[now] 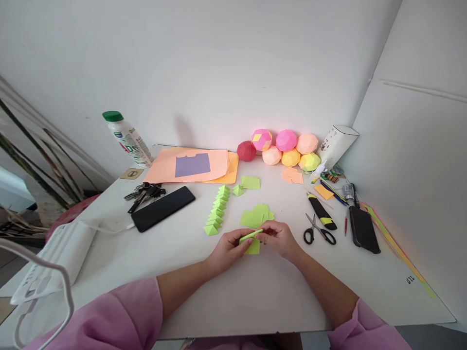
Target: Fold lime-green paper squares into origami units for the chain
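Observation:
Between my two hands I hold a narrow folded piece of green paper point(250, 236). My left hand point(229, 248) grips its left end, and my right hand point(280, 238) pinches its right end. Beneath my hands a green paper sheet point(253, 248) lies on the table, partly covered. Just beyond them is a loose pile of green paper pieces point(255, 217). To the left stands a slanting row of small folded green paper pyramids point(218, 209). One more green pyramid point(238, 190) sits apart, beside a flat green paper rectangle point(250, 183).
Scissors point(318, 231), a box cutter point(321, 212) and a dark phone point(364, 229) lie on the right. Faceted paper balls point(286, 140) line the wall. To the left are a black phone point(163, 209), keys point(145, 193), a bottle point(128, 140) and orange paper sheets point(164, 165).

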`<state>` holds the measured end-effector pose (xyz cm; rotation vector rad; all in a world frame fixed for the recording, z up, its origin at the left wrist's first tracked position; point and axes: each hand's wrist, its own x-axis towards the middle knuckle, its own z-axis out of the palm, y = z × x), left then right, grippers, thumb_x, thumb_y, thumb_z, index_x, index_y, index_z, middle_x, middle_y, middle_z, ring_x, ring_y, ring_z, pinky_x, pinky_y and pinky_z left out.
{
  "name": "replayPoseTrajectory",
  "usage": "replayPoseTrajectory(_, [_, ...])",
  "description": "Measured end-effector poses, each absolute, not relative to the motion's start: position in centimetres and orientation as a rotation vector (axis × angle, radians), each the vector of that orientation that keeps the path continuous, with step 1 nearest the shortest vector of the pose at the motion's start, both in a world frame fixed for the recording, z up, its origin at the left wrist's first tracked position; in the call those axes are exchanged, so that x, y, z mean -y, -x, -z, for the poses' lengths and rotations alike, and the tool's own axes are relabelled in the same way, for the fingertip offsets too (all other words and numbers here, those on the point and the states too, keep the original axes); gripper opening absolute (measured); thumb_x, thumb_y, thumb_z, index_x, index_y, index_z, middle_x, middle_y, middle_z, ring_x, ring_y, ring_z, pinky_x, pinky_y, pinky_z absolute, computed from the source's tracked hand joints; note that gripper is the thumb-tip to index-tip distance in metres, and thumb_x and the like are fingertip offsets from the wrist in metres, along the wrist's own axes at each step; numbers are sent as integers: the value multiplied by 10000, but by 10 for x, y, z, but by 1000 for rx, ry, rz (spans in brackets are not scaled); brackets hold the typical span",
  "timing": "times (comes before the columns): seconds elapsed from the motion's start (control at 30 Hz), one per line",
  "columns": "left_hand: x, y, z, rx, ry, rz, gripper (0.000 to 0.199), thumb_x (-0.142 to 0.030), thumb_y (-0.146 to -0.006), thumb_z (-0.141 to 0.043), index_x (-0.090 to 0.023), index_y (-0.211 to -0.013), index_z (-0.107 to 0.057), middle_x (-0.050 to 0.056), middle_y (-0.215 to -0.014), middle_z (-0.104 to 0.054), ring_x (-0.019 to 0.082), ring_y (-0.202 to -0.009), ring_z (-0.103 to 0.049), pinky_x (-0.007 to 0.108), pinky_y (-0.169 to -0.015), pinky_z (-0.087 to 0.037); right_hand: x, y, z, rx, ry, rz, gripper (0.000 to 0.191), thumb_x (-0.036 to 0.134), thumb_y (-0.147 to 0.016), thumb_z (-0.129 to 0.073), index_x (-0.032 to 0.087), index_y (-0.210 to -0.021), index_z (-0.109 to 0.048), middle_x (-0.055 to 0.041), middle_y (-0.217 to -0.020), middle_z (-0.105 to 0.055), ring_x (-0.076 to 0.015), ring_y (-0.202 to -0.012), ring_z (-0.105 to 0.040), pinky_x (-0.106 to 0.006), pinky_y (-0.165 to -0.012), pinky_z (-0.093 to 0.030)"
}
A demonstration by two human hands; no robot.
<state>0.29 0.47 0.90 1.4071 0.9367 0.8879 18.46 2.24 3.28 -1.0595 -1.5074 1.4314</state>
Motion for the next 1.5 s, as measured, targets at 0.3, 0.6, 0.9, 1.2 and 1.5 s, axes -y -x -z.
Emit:
replayPoseTrajectory(0.3, [-5, -2, -7, -926, -1425, -857, 377, -433, -833, -481, -179, -1041, -666, 23, -695, -605, 89, -526, -435, 189, -459, -384, -22, -185, -31, 1541, 1120, -1345, 259, 348, -639, -732, 180, -826, -673, 12, -620, -549, -117, -587, -500, -268, -575, -449])
replayPoseTrajectory(0.6, [-4, -3, -10, -945, -1452, -844, 371, -438, -829, -479, -158, -949, -691, 7, -625, -523, 88, -521, -406, 186, -447, -367, -22, -185, -35, 1611, 1099, -1282, 197, 350, -661, -715, 178, -754, -687, 0, -622, -573, -120, -579, -500, -266, -565, -435])
replayPoseTrajectory(0.9, [-5, -2, -10, -960, -1490, -846, 368, -440, -830, -476, -153, -907, -694, 1, -606, -502, 86, -517, -398, 193, -456, -345, -22, -184, -32, 1504, 1123, -1409, 240, 347, -622, -745, 176, -774, -672, 10, -598, -554, -114, -561, -508, -265, -553, -461])
replayPoseTrajectory(1.2, [-4, -3, -14, -936, -1563, -881, 377, -441, -832, -470, -153, -893, -706, 31, -665, -593, 106, -562, -441, 213, -509, -369, -23, -184, -31, 1415, 1082, -1533, 260, 364, -598, -760, 164, -732, -663, 2, -627, -595, -100, -542, -517, -251, -541, -467])
replayPoseTrajectory(1.5, [-5, -2, -13, -929, -1606, -897, 361, -421, -841, -460, -156, -889, -702, 30, -664, -584, 116, -592, -442, 221, -544, -379, -23, -185, -34, 1412, 1055, -1532, 177, 331, -659, -722, 166, -698, -670, 12, -611, -569, -91, -526, -494, -246, -532, -444])
